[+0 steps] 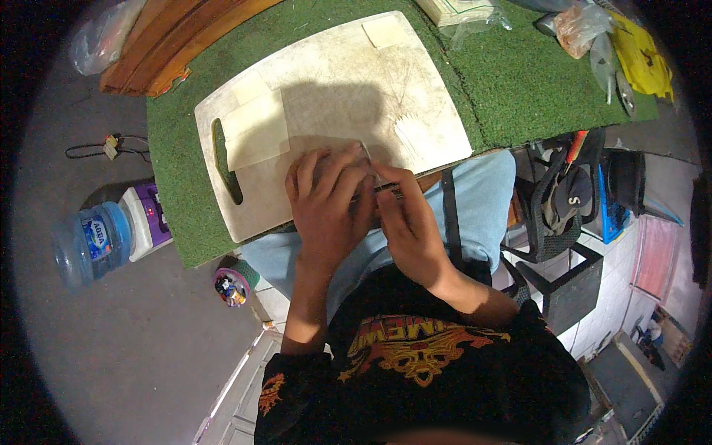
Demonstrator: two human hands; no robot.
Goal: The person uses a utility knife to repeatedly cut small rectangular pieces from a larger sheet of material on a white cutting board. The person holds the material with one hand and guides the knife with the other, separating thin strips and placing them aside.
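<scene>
My left hand (332,194) is over the near edge of a white cutting board (415,89), its fingers curved over something small and thin that I cannot make out. My right hand (404,222) sits against it, fingers bent and closed around the same spot, where a dark, pale-edged piece shows only in part. Square cream paper pieces (252,130) lie at the board's left, and a smaller one (382,31) at its far right corner. Some thin white pieces (409,135) lie near its right side.
The board rests on green turf-like covering (504,81). Plastic bags (630,52) and a paper stack (452,9) sit at the back right, wooden pieces (126,52) back left. A water jug (78,259) and a small bin (230,289) stand left; black chairs (560,282) stand right.
</scene>
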